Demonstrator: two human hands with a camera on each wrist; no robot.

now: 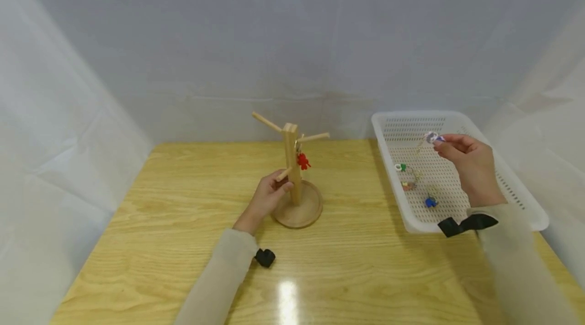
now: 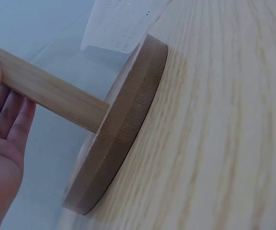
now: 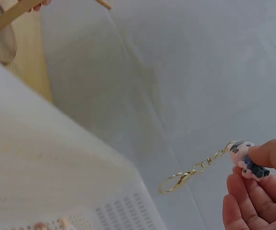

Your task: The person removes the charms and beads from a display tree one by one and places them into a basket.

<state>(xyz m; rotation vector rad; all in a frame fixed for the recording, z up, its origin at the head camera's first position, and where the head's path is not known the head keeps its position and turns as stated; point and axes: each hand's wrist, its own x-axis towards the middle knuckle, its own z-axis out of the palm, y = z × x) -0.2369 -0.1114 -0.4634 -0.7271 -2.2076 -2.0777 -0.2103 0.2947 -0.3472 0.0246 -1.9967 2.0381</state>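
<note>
A wooden stand point(image 1: 293, 162) with several pegs rises from a round base point(image 1: 297, 213) on the table. My left hand point(image 1: 267, 195) grips its post low down, thumb on the near side, as the left wrist view also shows. From a peg on the right hangs a red keychain point(image 1: 303, 161). Above the basket, my right hand point(image 1: 473, 165) pinches a small figurine keychain point(image 3: 247, 160), white and purple-blue, between thumb and fingers. Its gold chain and clasp point(image 3: 185, 177) dangle free in the right wrist view.
A white perforated basket point(image 1: 402, 213) stands at the table's right side. Inside lie a green and white keychain point(image 1: 400, 167), an orange one point(image 1: 407, 186) and a blue one point(image 1: 430, 202). White sheeting point(image 1: 292, 35) surrounds the wooden table point(image 1: 183, 203).
</note>
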